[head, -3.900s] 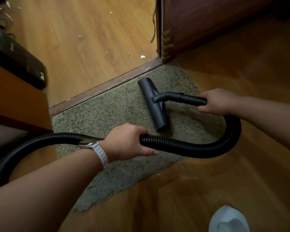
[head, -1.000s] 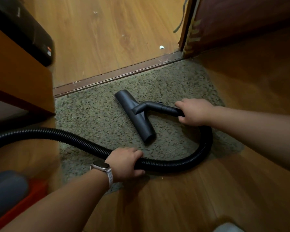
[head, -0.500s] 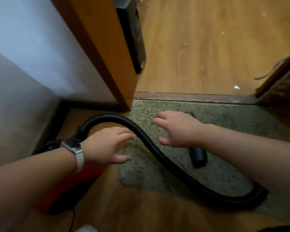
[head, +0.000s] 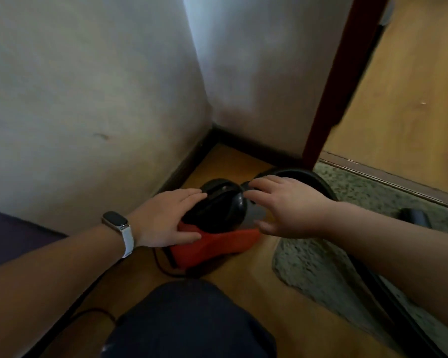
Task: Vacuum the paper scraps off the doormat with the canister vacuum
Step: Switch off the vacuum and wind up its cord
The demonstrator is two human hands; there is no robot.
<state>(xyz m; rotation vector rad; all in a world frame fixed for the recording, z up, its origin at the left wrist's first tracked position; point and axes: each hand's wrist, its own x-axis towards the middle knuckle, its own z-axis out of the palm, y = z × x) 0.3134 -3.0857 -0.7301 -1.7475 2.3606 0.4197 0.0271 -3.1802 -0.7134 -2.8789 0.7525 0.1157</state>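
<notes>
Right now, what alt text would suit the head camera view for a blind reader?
A black-and-red canister vacuum sits in a wall corner; the left hand rests on its top, the right hand spreads open by the hose. A doormat lies alongside.

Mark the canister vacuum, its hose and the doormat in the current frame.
canister vacuum (head: 219, 210): head view, on its black top dome.
hose (head: 304, 174): head view, on the top of its black arc.
doormat (head: 311, 270): head view, on bare pile near its rounded corner.
</notes>
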